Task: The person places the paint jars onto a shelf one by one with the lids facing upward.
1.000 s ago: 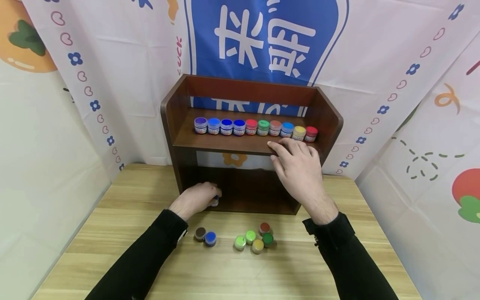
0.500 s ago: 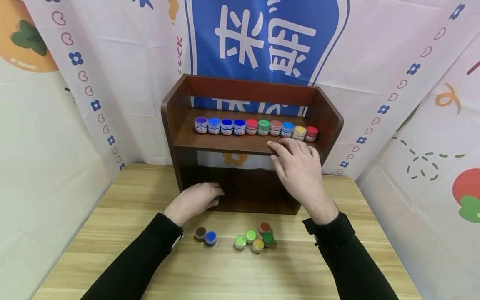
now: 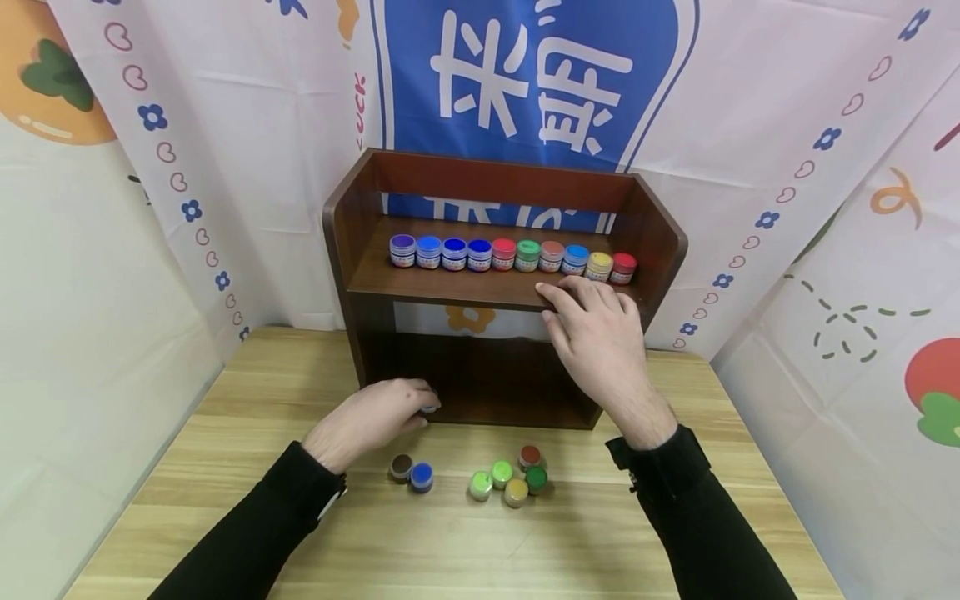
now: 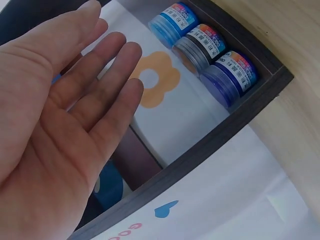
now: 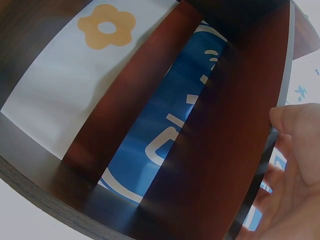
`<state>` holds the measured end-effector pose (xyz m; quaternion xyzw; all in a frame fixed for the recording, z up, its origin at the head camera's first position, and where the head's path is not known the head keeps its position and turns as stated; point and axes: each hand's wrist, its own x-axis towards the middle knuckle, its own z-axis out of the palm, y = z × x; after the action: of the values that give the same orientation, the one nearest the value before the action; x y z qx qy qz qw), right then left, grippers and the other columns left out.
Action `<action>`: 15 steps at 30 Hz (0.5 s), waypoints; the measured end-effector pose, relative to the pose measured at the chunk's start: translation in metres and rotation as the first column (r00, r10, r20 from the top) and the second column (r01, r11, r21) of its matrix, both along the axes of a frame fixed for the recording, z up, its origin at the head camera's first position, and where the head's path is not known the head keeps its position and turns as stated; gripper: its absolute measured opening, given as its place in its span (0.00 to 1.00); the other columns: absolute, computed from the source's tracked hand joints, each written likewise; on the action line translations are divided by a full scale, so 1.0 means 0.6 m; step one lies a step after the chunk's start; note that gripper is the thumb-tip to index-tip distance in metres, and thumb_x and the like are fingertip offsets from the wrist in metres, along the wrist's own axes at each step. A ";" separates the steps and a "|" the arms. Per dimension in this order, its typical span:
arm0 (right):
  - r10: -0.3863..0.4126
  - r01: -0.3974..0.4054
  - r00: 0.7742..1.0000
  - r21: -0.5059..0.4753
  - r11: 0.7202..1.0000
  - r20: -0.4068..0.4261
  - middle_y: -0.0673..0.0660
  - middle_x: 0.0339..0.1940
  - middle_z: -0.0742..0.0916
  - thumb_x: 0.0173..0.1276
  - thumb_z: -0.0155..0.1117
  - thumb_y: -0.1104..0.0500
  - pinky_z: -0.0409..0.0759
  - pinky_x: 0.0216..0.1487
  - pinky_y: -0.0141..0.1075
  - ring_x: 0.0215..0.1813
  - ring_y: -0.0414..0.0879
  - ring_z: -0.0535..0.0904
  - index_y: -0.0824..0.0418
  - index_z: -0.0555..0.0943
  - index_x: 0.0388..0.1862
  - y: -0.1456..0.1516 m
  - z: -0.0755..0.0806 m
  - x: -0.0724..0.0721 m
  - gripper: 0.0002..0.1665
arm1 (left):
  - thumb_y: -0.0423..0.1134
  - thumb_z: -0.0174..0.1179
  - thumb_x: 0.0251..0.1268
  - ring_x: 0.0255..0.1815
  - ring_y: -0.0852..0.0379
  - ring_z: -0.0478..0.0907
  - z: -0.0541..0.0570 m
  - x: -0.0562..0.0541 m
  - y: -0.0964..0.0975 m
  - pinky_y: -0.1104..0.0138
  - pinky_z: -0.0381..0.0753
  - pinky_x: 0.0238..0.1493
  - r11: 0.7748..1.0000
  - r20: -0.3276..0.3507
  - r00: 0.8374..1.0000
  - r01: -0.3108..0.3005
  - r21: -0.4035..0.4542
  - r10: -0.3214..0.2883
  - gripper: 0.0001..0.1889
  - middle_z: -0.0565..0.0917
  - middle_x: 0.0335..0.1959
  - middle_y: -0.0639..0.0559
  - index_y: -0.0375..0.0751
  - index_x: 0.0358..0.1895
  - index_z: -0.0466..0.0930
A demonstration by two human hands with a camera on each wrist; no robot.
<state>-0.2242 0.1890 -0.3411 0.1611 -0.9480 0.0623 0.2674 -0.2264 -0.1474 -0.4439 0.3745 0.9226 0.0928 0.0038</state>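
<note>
My left hand (image 3: 378,417) is at the lower left front of a dark brown wooden shelf (image 3: 465,293). In the left wrist view its fingers are extended, with nothing held between them. Three small paint jars stand side by side in the lower compartment near it: a light blue jar (image 4: 172,24), a brown jar (image 4: 199,49) and a dark blue jar (image 4: 229,79). The hand mostly hides them in the head view. My right hand (image 3: 600,346) holds the front edge of the upper board at the right, thumb on one side and fingers over the other.
A row of several colored paint jars (image 3: 503,255) lines the upper board. On the wooden table (image 3: 247,517) in front stand a brown jar (image 3: 401,467), a blue jar (image 3: 422,477) and a cluster of green, yellow and red-brown jars (image 3: 516,492). Printed cloth (image 3: 270,208) hangs behind.
My left hand has drawn back to the left and toward me from the lower compartment, letting go of a jar there. The right hand has stayed on the shelf edge.
</note>
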 end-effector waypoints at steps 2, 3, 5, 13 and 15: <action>-0.001 0.001 1.000 0.000 1.000 0.003 0.59 0.79 0.86 0.96 0.58 0.43 0.77 0.85 0.67 0.83 0.62 0.80 0.44 0.84 0.85 0.000 0.000 0.000 0.26 | 0.36 0.76 0.82 0.52 0.53 0.94 0.001 0.005 -0.003 0.59 0.98 0.56 1.000 0.012 1.000 -0.005 -0.002 0.005 0.12 0.96 0.56 0.45 0.41 0.62 0.95; -0.001 0.001 1.000 0.000 1.000 0.005 0.59 0.79 0.86 0.96 0.58 0.43 0.77 0.85 0.67 0.83 0.62 0.80 0.44 0.83 0.85 0.000 0.000 0.000 0.26 | 0.36 0.76 0.82 0.51 0.53 0.94 0.002 0.007 -0.004 0.59 0.98 0.55 1.000 0.020 1.000 -0.008 0.001 0.008 0.12 0.96 0.56 0.45 0.41 0.61 0.95; -0.001 0.001 1.000 0.000 1.000 0.006 0.59 0.79 0.86 0.96 0.59 0.43 0.77 0.85 0.67 0.83 0.62 0.80 0.44 0.83 0.85 0.000 -0.001 0.000 0.26 | 0.36 0.77 0.82 0.51 0.53 0.94 0.001 0.011 -0.007 0.59 0.98 0.55 1.000 0.039 0.999 -0.009 0.009 0.008 0.12 0.96 0.56 0.44 0.40 0.61 0.95; 0.005 -0.005 1.000 -0.004 1.000 -0.001 0.59 0.79 0.86 0.96 0.59 0.43 0.77 0.85 0.67 0.83 0.62 0.80 0.44 0.84 0.84 0.000 -0.001 -0.001 0.26 | 0.37 0.78 0.81 0.53 0.53 0.95 -0.005 0.025 -0.016 0.60 0.98 0.56 0.999 0.072 0.996 0.047 0.027 -0.049 0.10 0.96 0.58 0.46 0.43 0.58 0.96; 0.006 -0.006 1.000 -0.005 1.000 -0.003 0.59 0.79 0.86 0.96 0.59 0.43 0.78 0.84 0.67 0.83 0.62 0.80 0.44 0.84 0.84 0.000 -0.001 -0.001 0.26 | 0.37 0.78 0.80 0.52 0.55 0.94 -0.006 0.027 -0.017 0.61 0.98 0.55 0.997 0.077 0.994 0.072 0.033 -0.075 0.08 0.96 0.57 0.46 0.44 0.56 0.96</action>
<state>-0.2247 0.1892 -0.3415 0.1635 -0.9469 0.0654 0.2691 -0.2103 -0.1575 -0.4472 0.4044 0.9058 0.1212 0.0377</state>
